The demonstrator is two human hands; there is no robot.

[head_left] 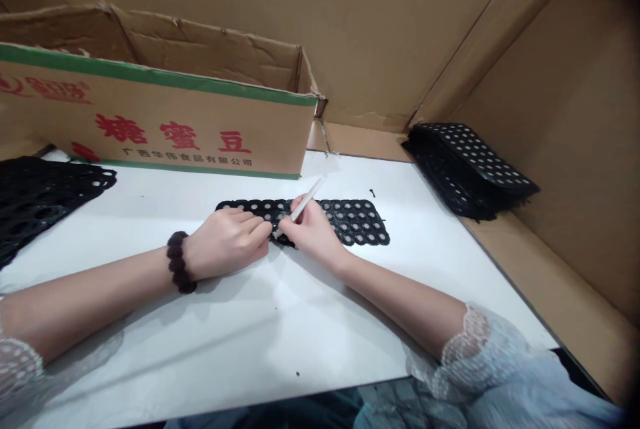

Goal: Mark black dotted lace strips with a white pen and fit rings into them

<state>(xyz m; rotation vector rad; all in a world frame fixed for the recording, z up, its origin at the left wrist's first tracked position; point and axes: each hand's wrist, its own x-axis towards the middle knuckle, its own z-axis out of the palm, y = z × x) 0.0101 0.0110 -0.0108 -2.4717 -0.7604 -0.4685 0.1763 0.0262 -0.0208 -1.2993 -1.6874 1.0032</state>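
Observation:
A black strip with rows of round grey dots (357, 223) lies flat on the white table under both hands. My left hand (227, 241) is closed at the strip's left part, its fingertips pressed on the near edge; part of the strip is hidden beneath it. My right hand (316, 230) pinches a slim white pen-like tool (311, 195), tilted with its upper end pointing away to the right. The tool's lower tip meets the strip close to my left fingertips.
A cardboard box (210, 125) with a green rim and red lettering stands at the back left. Several black perforated sheets (40, 199) lie at the left. A stack of dotted black pieces (470, 162) rests at the right. Cardboard walls (400, 29) enclose the table (225, 362).

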